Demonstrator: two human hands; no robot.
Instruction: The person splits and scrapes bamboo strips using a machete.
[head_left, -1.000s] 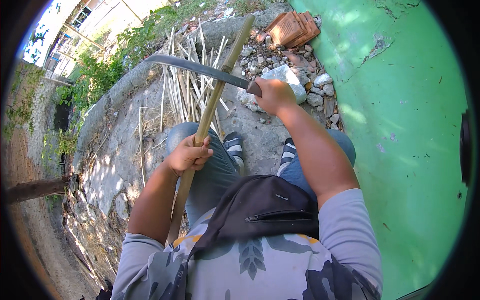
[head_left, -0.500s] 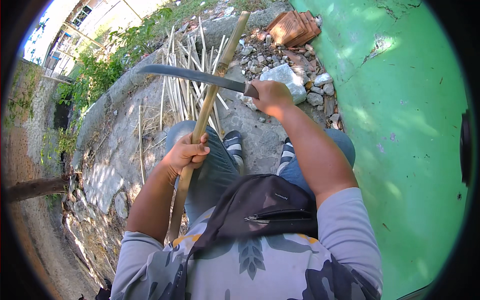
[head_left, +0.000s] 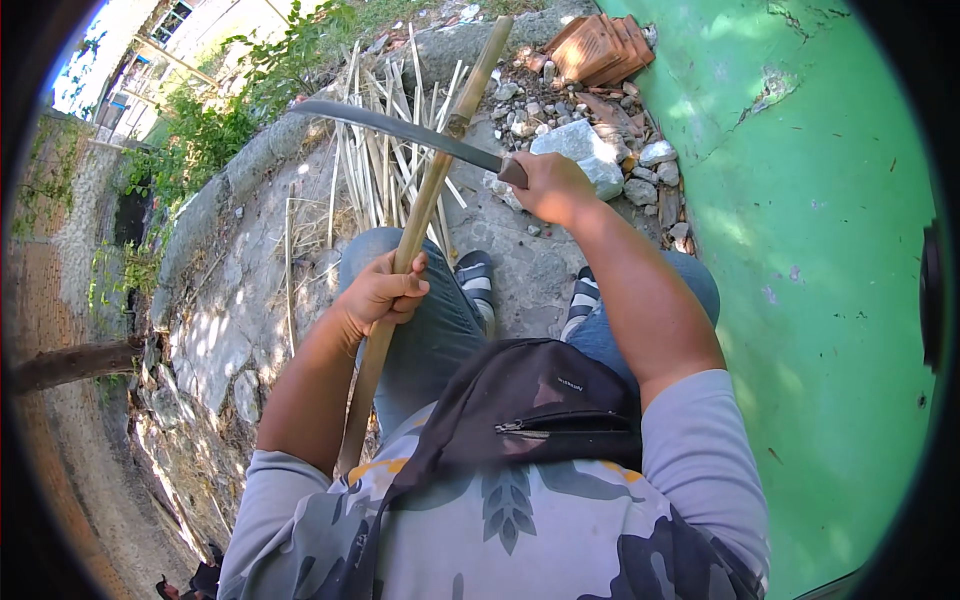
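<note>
Pole (head_left: 430,190): one unit, held aslant over the left thigh, lower end near the shirt, upper end pointing away from the body. Left grip (head_left: 385,290): fingers wrapped round the pole near its middle. Right grip (head_left: 553,185): fingers closed on the handle of the knife (head_left: 400,128). The long, curved blade crosses the pole just below a node, tip to the left; contact cannot be confirmed.

Bag (head_left: 540,400): one, black, at the front of the body. Sandals (head_left: 475,283): two, striped, flat on the ground.

Ground (head_left: 520,240): rough, grey, sunlit in patches, outdoors. A green floor (head_left: 800,300), cracked and scuffed, adjoins it on the right; a wall (head_left: 60,250) stands at the left, with a leafy plant (head_left: 205,135) near the upper left.

Strips (head_left: 375,175): one loose pile beyond the left knee, too overlapped to count. Tiles (head_left: 595,50): one orange stack, beside rubble that includes one large, pale rock (head_left: 575,145).
</note>
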